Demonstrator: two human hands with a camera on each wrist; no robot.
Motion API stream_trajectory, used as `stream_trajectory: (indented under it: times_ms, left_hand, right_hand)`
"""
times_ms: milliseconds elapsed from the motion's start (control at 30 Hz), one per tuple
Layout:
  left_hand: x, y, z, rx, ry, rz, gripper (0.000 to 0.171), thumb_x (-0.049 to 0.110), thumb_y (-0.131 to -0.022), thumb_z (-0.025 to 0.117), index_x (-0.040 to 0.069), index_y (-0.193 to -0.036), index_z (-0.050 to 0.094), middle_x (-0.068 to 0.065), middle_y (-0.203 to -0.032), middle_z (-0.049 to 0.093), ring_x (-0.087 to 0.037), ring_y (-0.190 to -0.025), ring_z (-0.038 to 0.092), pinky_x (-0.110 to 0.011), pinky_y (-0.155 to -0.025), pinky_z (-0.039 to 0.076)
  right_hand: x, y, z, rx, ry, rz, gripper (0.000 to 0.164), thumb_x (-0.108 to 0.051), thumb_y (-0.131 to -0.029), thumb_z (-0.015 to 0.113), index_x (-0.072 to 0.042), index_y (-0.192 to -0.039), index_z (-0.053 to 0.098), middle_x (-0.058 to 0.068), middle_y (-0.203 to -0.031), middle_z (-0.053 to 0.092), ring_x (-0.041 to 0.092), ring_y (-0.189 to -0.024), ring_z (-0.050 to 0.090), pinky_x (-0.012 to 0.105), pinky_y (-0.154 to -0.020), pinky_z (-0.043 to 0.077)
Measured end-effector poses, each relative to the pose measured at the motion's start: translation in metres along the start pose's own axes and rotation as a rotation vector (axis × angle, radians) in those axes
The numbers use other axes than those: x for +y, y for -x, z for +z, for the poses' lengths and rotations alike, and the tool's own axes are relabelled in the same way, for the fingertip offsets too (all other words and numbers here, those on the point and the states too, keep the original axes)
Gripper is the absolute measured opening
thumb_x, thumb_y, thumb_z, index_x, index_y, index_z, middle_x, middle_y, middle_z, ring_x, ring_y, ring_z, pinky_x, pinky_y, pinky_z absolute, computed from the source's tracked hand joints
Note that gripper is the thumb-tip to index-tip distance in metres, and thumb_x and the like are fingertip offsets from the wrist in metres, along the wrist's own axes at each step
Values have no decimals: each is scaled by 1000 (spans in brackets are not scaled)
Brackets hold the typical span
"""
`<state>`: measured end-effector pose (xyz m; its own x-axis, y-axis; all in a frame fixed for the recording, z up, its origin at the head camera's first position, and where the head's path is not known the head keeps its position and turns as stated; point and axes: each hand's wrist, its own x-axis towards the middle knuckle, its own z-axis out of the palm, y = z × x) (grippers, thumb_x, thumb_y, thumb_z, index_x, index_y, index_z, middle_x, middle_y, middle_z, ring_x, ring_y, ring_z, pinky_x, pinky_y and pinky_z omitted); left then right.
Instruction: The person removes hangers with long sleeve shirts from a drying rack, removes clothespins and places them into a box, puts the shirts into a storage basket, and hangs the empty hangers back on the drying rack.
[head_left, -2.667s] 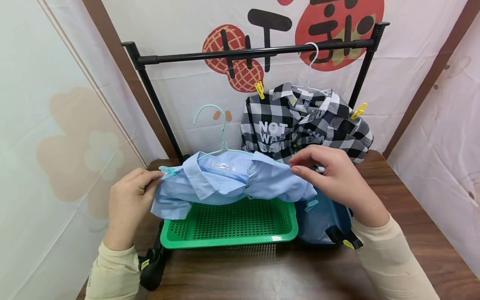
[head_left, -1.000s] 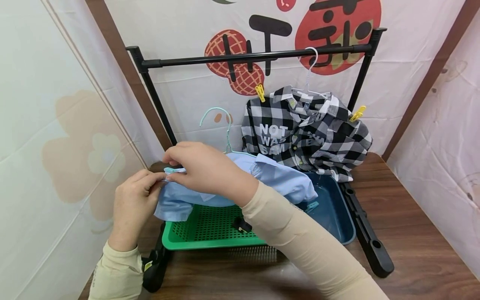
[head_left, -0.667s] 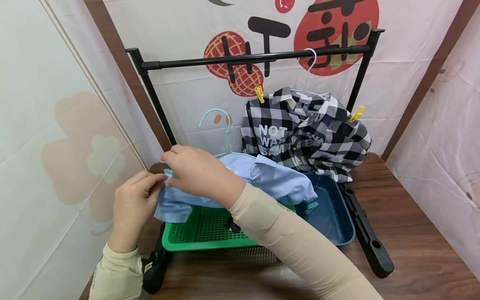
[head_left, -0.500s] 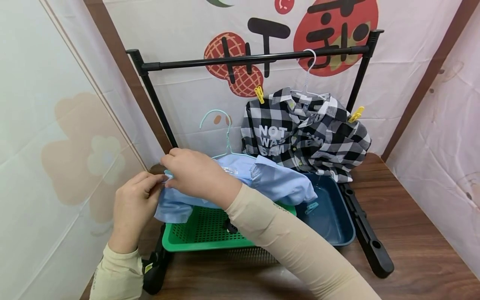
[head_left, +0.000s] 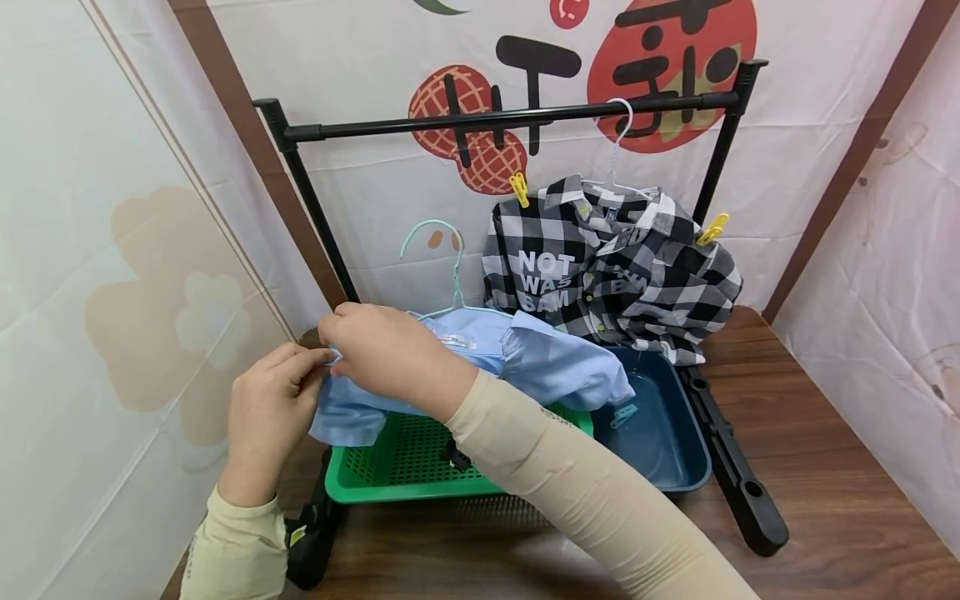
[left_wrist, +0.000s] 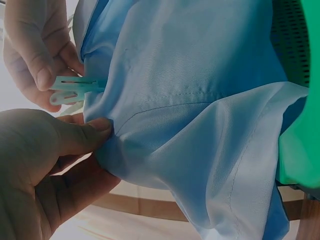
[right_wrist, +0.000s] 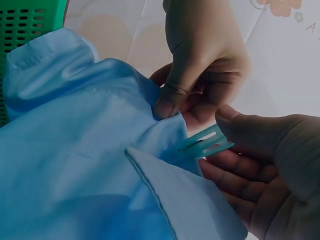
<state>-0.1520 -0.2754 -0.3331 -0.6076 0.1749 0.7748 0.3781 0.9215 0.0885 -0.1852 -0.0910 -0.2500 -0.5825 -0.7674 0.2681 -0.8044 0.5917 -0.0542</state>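
Both hands are together at one shoulder of the light blue shirt [head_left: 562, 358] now; earlier the right hand [head_left: 390, 350] was at the opposite shoulder, and it has since reached across to join the left hand [head_left: 270, 408]. From the head view I get the whole setting: a white cloth wall [head_left: 367, 192] with red and black prints, of which the wrist views catch only pale patches, though the right one adds a small orange flower [right_wrist: 281, 7] in its corner. Below spreads a brown wood table [head_left: 780, 417], with a black rack [head_left: 420, 124] standing on it. A black-and-white checked shirt [head_left: 611, 267] hangs from its bar, seen only from the head. Nearer lies the blue shirt, stretched above a green basket [head_left: 390, 493], a teal hanger [head_left: 457, 287] rising from its neck. Beside the basket sits a dark blue tub [head_left: 663, 442]. Left thumb and fingers pinch the shirt's shoulder cloth, plain in both wrist views. The right hand hides its own work from above, but those close views show its thumb and fingers holding the ends of a teal peg [left_wrist: 90, 86], whose tip overlaps the cloth edge; whether it bites, I can't tell. Two yellow pegs [head_left: 518, 190] sit at the checked shirt's shoulders, and another teal clip [head_left: 623, 415] lies in the tub.
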Motion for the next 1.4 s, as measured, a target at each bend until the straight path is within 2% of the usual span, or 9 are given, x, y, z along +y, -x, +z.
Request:
stream_trajectory:
  times_ms: [300,500,800,967,1400]
  left_hand:
    - [-2,1,2,18,16,1,8,13,-85,73,12,-92,77,3,-75,64,-11,-60,52,-26,-58,38]
    - [0,0,2,15,14,0,11,9,-82,75,13,-93,77,3,-76,65,-10,-60,51,-26,-58,38]
    - [1,0,2,18,7,5,4,9,-81,75,12,-83,74,2,-74,63,-13,-61,53,-31,-58,41]
    - [1,0,2,19,16,2,7,9,-82,75,13,-88,76,2,-79,67,-13,-62,55,-28,-59,40]
    - [-1,1,2,2,16,-4,12,9,-82,75,12,-93,77,2,-80,67,-12,-62,53,-26,-59,39]
  right_hand:
    - [0,-3,0,39,20,-3,15,-33,-95,61,-20,-103,63,-7,-97,57,4,-86,59,19,-71,48]
    - [0,-2,-2,82,50,-14,10,-25,-98,55,-19,-103,62,-6,-97,57,3,-84,58,16,-68,47]
    - [-1,1,-11,119,-14,-30,18,-30,-98,56,-18,-109,62,-7,-104,57,2,-87,59,14,-71,47]
    - [-1,6,-17,130,-45,-30,21,-32,-97,56,-18,-111,62,-8,-104,57,2,-88,57,14,-73,47]
    - [0,29,-36,260,-87,-78,21,-32,-96,59,-18,-111,61,-7,-105,56,2,-78,56,13,-66,45]
